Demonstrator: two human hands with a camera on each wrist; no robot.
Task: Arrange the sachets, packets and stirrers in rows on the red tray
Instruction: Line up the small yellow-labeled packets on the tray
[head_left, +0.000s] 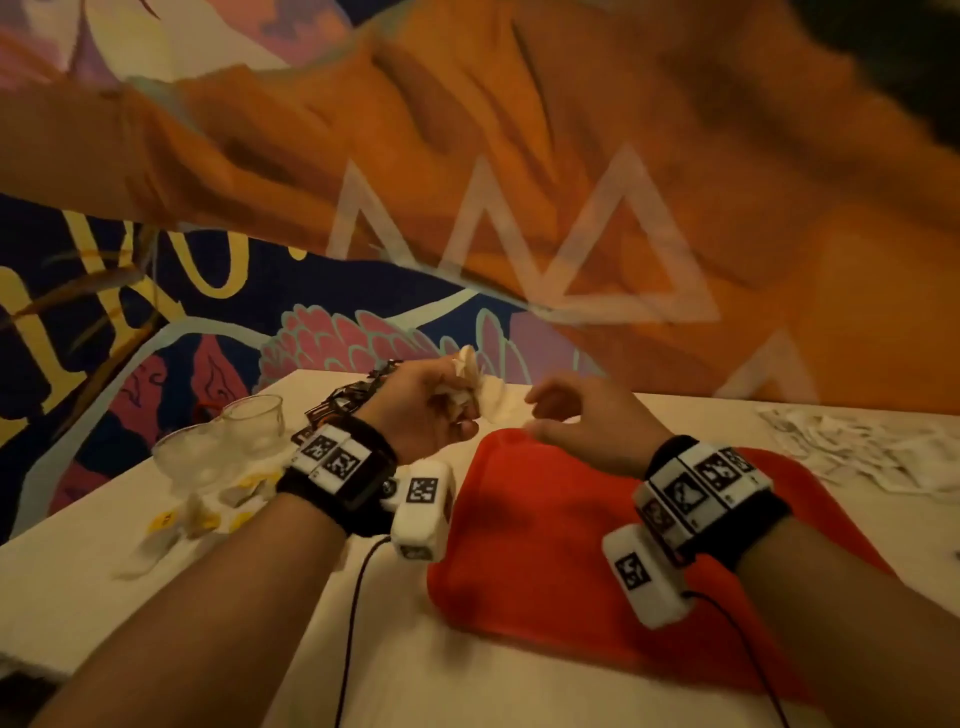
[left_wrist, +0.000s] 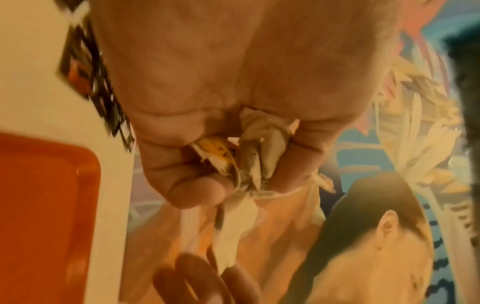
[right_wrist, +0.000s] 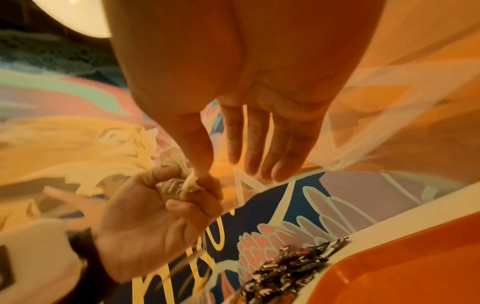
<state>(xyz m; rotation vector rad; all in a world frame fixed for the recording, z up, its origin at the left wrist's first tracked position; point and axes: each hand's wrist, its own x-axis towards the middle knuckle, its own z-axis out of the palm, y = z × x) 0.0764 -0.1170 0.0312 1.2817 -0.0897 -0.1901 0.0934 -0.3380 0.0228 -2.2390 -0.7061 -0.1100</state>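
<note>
The left hand (head_left: 426, 410) is raised above the far edge of the white table (head_left: 78, 582), its fingers curled tight around a crumpled bunch of white sachets (head_left: 465, 387). In the left wrist view one sachet in the bunch shows a yellow print, and paper ends stick out below the fingers.

The right hand (head_left: 587, 423) is just beside the left hand, at the same height. Its fingers are nearly straight and loose, a little spread, and it holds nothing. In the right wrist view its thumb tip reaches to the bunch in the left hand; whether it really touches the paper I cannot tell.

The red tray (head_left: 545, 545) lies under and just before both hands, mostly below the right wrist. A pile of dark packets (head_left: 358, 392) lies on the table behind the left wrist. Two clear cups (head_left: 228, 436) stand to the left of the left hand, with more white and yellow sachets (head_left: 208, 514) scattered near them. A heap of white packets (head_left: 862, 447) lies to the right of the right hand.
</note>
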